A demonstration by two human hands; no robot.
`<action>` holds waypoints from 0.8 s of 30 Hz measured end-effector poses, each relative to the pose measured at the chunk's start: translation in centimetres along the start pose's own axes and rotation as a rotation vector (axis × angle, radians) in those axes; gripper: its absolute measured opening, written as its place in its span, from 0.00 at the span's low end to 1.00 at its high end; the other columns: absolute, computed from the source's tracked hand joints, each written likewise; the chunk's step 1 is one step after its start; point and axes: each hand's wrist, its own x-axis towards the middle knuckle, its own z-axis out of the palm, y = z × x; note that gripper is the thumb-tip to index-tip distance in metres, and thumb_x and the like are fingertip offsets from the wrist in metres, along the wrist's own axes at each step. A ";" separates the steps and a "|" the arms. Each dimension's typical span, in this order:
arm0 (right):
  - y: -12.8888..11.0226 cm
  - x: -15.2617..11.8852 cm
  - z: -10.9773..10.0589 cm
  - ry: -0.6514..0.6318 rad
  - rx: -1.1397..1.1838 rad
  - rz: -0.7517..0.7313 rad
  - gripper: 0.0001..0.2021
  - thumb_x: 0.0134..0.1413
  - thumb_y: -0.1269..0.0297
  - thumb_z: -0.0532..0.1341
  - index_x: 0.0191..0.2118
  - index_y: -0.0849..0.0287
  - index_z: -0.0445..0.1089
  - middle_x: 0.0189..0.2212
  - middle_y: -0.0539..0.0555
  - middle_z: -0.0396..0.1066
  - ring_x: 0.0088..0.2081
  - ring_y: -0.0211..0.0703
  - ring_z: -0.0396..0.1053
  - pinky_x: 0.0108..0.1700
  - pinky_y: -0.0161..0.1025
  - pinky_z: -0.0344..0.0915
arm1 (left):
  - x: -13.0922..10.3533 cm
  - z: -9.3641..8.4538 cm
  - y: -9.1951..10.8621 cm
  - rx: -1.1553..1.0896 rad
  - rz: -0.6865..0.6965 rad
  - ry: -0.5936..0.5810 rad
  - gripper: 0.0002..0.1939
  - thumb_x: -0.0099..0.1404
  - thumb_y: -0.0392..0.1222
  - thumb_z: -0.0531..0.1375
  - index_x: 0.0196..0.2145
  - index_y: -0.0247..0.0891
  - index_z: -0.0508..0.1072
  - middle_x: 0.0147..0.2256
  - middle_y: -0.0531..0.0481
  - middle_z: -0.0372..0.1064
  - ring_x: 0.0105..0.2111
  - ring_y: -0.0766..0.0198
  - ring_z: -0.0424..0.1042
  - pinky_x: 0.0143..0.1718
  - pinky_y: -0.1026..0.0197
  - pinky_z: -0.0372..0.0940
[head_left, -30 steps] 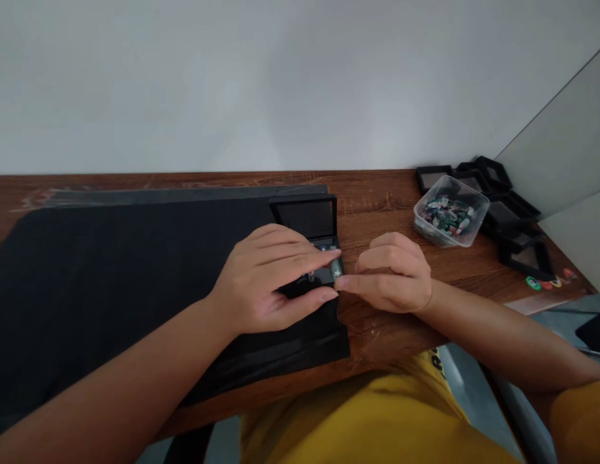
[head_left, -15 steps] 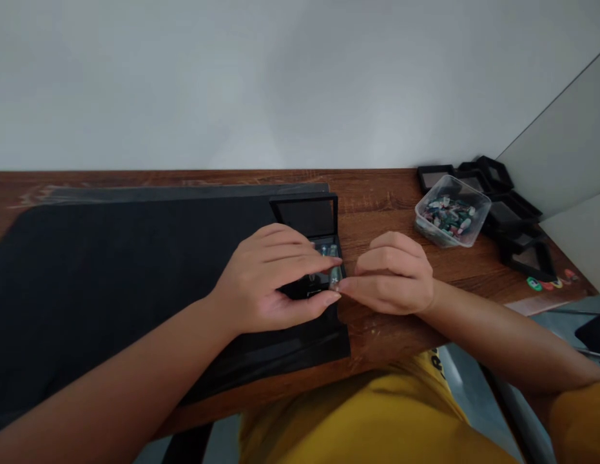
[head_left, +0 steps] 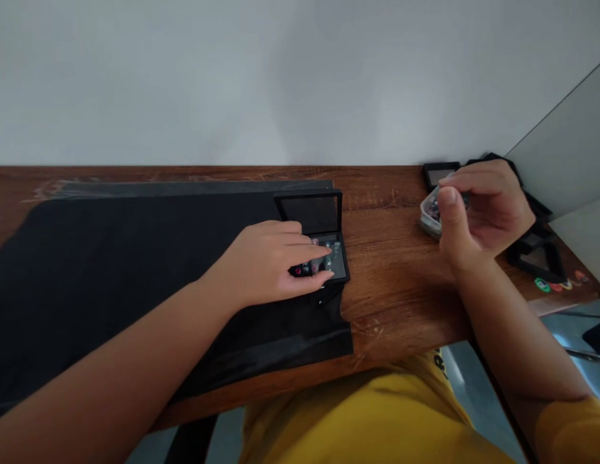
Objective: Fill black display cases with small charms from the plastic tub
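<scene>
My left hand [head_left: 275, 261] lies over an open black display box [head_left: 345, 261] with a windowed lid raised behind it. Its index finger and thumb are stretched out and apart, resting among small glossy decorated press-on nails [head_left: 329, 261] in the box. Part of the box is hidden under the hand. My right hand [head_left: 490, 206] is raised in front of a clear plastic tub [head_left: 429, 225] on the right. Its thumb and index fingertips are close together in a pinch; whether anything is between them does not show. The hand covers most of the tub and its contents.
A black mat [head_left: 111, 270] covers the left side of the wooden table [head_left: 391, 277]. Several black boxes [head_left: 536, 258] stand at the right, behind and beside the tub. Round stickers [head_left: 542, 284] sit near the right edge. A pale wall [head_left: 232, 84] rises behind.
My right hand has left the box and moved right and up to the tub. My left hand has stayed at the box, its fingers now lower over the press-on nails.
</scene>
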 end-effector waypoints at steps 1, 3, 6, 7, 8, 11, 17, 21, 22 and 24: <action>0.0 0.0 -0.1 -0.009 0.001 0.016 0.04 0.67 0.62 0.63 0.38 0.49 0.74 0.31 0.52 0.75 0.35 0.49 0.73 0.40 0.50 0.70 | 0.1 0.2 0.0 0.000 0.000 -0.015 0.15 0.73 0.53 0.59 0.41 0.45 0.83 0.28 0.53 0.79 0.29 0.60 0.73 0.32 0.60 0.63; -0.2 -0.1 -0.1 -0.036 0.021 0.025 0.03 0.67 0.63 0.63 0.38 0.47 0.73 0.31 0.51 0.75 0.34 0.48 0.73 0.39 0.49 0.70 | 0.1 0.5 0.1 -0.003 0.012 -0.021 0.14 0.73 0.51 0.59 0.42 0.44 0.83 0.30 0.52 0.80 0.31 0.59 0.72 0.33 0.59 0.63; -0.2 -0.2 -0.1 -0.058 0.020 0.018 0.04 0.67 0.61 0.63 0.37 0.46 0.74 0.30 0.51 0.75 0.32 0.47 0.72 0.36 0.49 0.71 | 0.2 0.5 0.3 -0.010 0.028 -0.037 0.14 0.72 0.50 0.60 0.41 0.43 0.83 0.31 0.50 0.80 0.33 0.58 0.72 0.33 0.59 0.63; -0.2 -0.2 -0.1 -0.059 0.002 0.019 0.05 0.67 0.59 0.63 0.37 0.47 0.74 0.30 0.52 0.75 0.32 0.48 0.73 0.35 0.49 0.71 | 0.2 0.5 0.3 -0.009 0.031 -0.045 0.14 0.72 0.50 0.60 0.41 0.43 0.83 0.32 0.50 0.80 0.33 0.58 0.72 0.33 0.58 0.62; -0.2 -0.2 0.0 -0.055 -0.019 0.021 0.06 0.66 0.57 0.63 0.36 0.47 0.74 0.30 0.53 0.76 0.32 0.48 0.73 0.34 0.50 0.71 | 0.2 0.5 0.4 -0.005 0.031 -0.058 0.14 0.72 0.51 0.60 0.41 0.43 0.84 0.32 0.50 0.80 0.34 0.58 0.72 0.34 0.58 0.62; -0.1 -0.2 0.2 -0.013 -0.019 0.022 0.06 0.65 0.55 0.64 0.35 0.46 0.75 0.30 0.52 0.76 0.31 0.48 0.73 0.33 0.51 0.72 | 0.2 0.3 0.5 0.014 0.029 -0.103 0.16 0.74 0.52 0.58 0.42 0.44 0.84 0.34 0.50 0.80 0.36 0.58 0.72 0.36 0.58 0.61; 0.3 -0.3 0.1 -0.004 0.021 0.124 0.06 0.64 0.50 0.65 0.36 0.43 0.75 0.33 0.52 0.77 0.38 0.52 0.75 0.41 0.54 0.74 | 0.1 0.2 0.4 0.019 0.022 -0.145 0.18 0.75 0.54 0.56 0.44 0.45 0.84 0.35 0.50 0.79 0.37 0.58 0.72 0.38 0.57 0.59; 0.7 -0.7 -0.3 -0.085 0.045 0.189 0.08 0.65 0.49 0.63 0.40 0.44 0.74 0.39 0.55 0.78 0.44 0.56 0.76 0.48 0.56 0.73 | 0.0 0.0 0.3 0.021 0.021 -0.117 0.17 0.75 0.53 0.57 0.44 0.45 0.84 0.36 0.50 0.79 0.38 0.57 0.72 0.39 0.57 0.59; 0.8 -0.7 -0.3 -0.084 0.038 0.182 0.08 0.66 0.49 0.63 0.41 0.44 0.74 0.40 0.55 0.78 0.45 0.56 0.76 0.48 0.56 0.73 | 0.0 0.0 0.3 0.020 0.021 -0.110 0.18 0.75 0.53 0.56 0.44 0.44 0.84 0.36 0.50 0.80 0.38 0.57 0.72 0.39 0.57 0.59; 1.0 -0.7 -0.2 -0.049 0.019 0.142 0.07 0.66 0.51 0.63 0.40 0.45 0.75 0.38 0.56 0.77 0.43 0.56 0.75 0.46 0.57 0.73 | -0.1 -0.1 0.2 0.016 0.021 -0.102 0.19 0.75 0.54 0.56 0.44 0.44 0.84 0.36 0.49 0.80 0.39 0.57 0.73 0.40 0.56 0.60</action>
